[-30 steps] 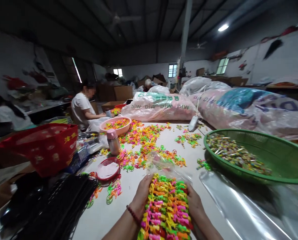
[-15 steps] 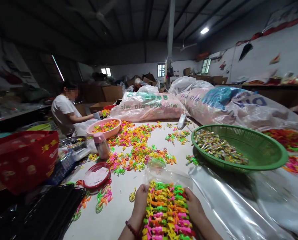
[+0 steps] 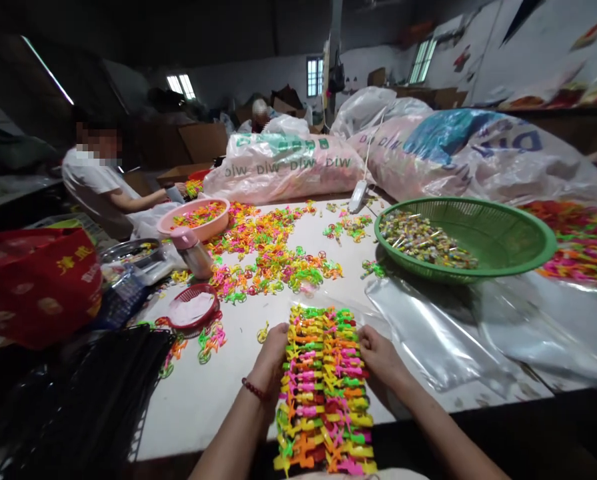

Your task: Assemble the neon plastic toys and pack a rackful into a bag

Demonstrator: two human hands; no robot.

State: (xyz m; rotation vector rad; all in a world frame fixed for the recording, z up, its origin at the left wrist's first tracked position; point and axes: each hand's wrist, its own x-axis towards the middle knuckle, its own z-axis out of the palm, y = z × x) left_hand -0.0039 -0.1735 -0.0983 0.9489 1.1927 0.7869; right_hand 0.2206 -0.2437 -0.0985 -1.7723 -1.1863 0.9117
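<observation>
A clear plastic bag (image 3: 323, 393) packed with two columns of small yellow, pink, green and orange plastic toys reaches from the table's front edge down towards my body. My left hand (image 3: 275, 350) grips its left edge near the top, fingers partly hidden behind it. On the opposite edge my right hand (image 3: 378, 353) is closed, pinching the film. The bag's unfilled transparent end lies beyond the toys on the white table (image 3: 188, 413). One loose yellow toy (image 3: 263, 332) lies just left of my left hand.
Loose toys (image 3: 273, 247) spread over the table's middle. Left are a pink basin (image 3: 218, 220), a flask (image 3: 191, 253), a red basket (image 3: 215, 305) and black bags (image 3: 93, 393). Right are a green basket (image 3: 518, 247) and flat plastic bags (image 3: 438, 340). A co-worker (image 3: 98, 187) sits at left.
The view has tipped downward, so more of the filled bag and my forearms shows. Both hands keep their hold on the bag's sides, which now lies straighter towards me.
</observation>
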